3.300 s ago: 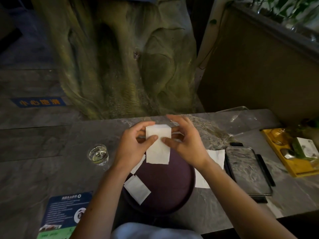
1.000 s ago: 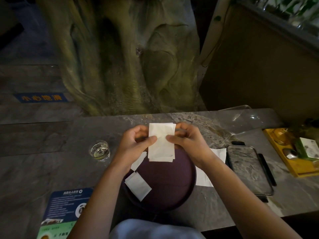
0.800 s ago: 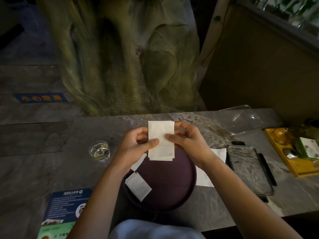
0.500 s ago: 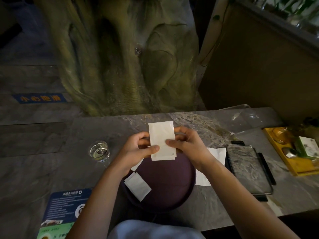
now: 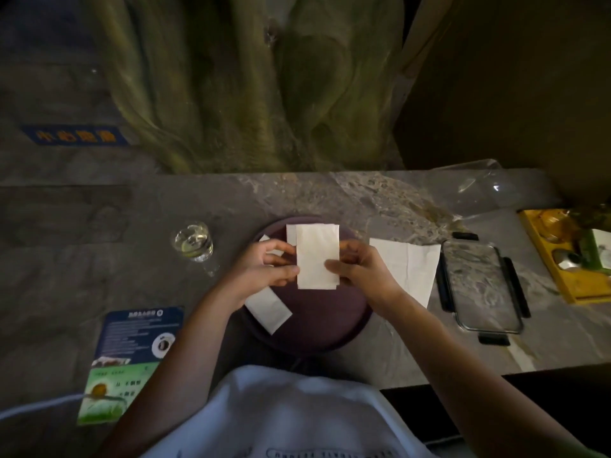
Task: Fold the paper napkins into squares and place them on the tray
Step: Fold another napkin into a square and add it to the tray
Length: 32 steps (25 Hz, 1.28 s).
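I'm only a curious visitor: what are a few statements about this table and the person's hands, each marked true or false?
1. The left hand and the right hand both hold one folded napkin above the round tray. True.
2. The glass stands to the right of the tray. False: it stands to the left of it.
3. An unfolded napkin lies flat on the table between the tray and the clear container. True.
4. No napkin lies on the tray. False: a finished napkin lies across its left edge.
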Each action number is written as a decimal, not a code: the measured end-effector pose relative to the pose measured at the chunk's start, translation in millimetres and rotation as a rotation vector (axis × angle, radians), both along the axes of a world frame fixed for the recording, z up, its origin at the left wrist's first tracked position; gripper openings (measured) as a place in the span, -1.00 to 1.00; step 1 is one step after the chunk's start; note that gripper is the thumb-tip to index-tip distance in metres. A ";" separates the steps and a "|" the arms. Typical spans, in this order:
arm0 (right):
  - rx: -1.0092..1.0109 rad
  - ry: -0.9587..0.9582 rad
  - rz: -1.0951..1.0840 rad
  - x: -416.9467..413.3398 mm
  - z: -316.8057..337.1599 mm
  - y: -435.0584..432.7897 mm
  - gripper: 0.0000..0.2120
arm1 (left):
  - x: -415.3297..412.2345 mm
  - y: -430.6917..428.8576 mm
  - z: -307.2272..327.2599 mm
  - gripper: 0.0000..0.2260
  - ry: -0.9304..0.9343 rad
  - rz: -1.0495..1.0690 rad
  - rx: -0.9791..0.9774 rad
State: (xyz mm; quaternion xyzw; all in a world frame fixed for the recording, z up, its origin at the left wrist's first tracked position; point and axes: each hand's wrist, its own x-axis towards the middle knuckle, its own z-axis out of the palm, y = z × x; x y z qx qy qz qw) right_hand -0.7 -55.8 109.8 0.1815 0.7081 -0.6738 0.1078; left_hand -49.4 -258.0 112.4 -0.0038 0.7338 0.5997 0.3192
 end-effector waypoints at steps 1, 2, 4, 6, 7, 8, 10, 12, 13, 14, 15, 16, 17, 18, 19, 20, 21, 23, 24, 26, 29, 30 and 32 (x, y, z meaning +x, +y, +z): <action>-0.002 -0.024 0.007 3.8 -9.6 -2.3 -0.76 | 4.6 -1.1 -9.1 -0.77 -0.023 0.009 -0.007; -0.009 -0.039 0.009 6.4 -16.6 -2.9 -0.76 | 7.4 -0.1 -16.5 -0.78 -0.038 0.021 -0.013; -0.033 -0.085 0.026 11.5 -32.0 -5.7 -0.78 | 14.8 1.3 -33.4 -0.80 -0.091 0.055 -0.020; -0.020 -0.123 0.048 15.2 -47.2 -8.0 -0.79 | 22.9 3.3 -50.2 -0.81 -0.156 0.088 -0.034; -0.003 -0.142 0.059 17.2 -56.3 -8.6 -0.79 | 28.0 4.4 -59.1 -0.80 -0.182 0.095 -0.049; 0.027 -0.164 0.072 19.5 -64.3 -8.7 -0.78 | 33.1 5.7 -68.1 -0.79 -0.200 0.099 -0.070; 0.119 -0.200 0.115 24.4 -80.5 -6.9 -0.76 | 43.2 8.9 -82.5 -0.77 -0.239 0.109 -0.094; 0.235 -0.233 0.202 26.1 -93.8 -3.1 -0.72 | 49.2 13.7 -95.6 -0.73 -0.270 0.125 -0.127; 0.296 -0.258 0.239 26.0 -98.2 -1.1 -0.71 | 51.0 15.2 -101.4 -0.68 -0.260 0.132 -0.173; 0.347 -0.288 0.268 24.3 -100.9 1.0 -0.72 | 51.4 16.0 -107.2 -0.62 -0.223 0.136 -0.236; 0.385 -0.317 0.294 21.7 -103.8 3.0 -0.74 | 50.2 17.0 -112.9 -0.56 -0.173 0.135 -0.300; 0.421 -0.336 0.335 19.2 -106.9 6.0 -0.78 | 48.9 20.0 -117.7 -0.51 -0.121 0.124 -0.354; 0.461 -0.332 0.390 17.3 -108.5 7.5 -0.81 | 47.6 22.6 -120.5 -0.49 -0.063 0.098 -0.394; 0.508 -0.321 0.453 15.6 -110.7 9.5 -0.84 | 46.9 26.5 -122.6 -0.48 -0.016 0.057 -0.422; 0.554 -0.305 0.508 13.4 -113.4 11.6 -0.84 | 45.7 31.9 -124.7 -0.47 0.017 0.013 -0.440; 0.598 -0.283 0.556 10.8 -117.5 14.0 -0.82 | 44.6 37.3 -127.8 -0.47 0.039 -0.027 -0.442; 0.627 -0.252 0.599 9.0 -121.5 16.6 -0.80 | 44.5 42.2 -131.4 -0.48 0.049 -0.074 -0.442; 0.653 -0.196 0.677 5.2 -128.7 20.2 -0.80 | 46.0 48.6 -138.9 -0.57 0.090 -0.167 -0.455; 0.651 -0.184 0.711 2.5 -132.1 22.0 -0.80 | 47.3 51.1 -143.6 -0.63 0.102 -0.199 -0.470; 0.633 -0.198 0.772 -1.9 -139.3 24.3 -0.81 | 51.0 56.2 -150.3 -0.75 0.094 -0.220 -0.513; 0.641 -0.234 0.794 -2.4 -152.4 31.5 -0.79 | 55.8 63.8 -160.1 -0.82 0.041 -0.194 -0.555; 0.651 -0.250 0.785 -1.3 -155.3 35.4 -0.76 | 57.1 65.0 -162.8 -0.83 0.031 -0.185 -0.558; 0.675 -0.277 0.755 0.6 -160.6 45.8 -0.70 | 57.3 68.1 -168.9 -0.86 0.027 -0.172 -0.553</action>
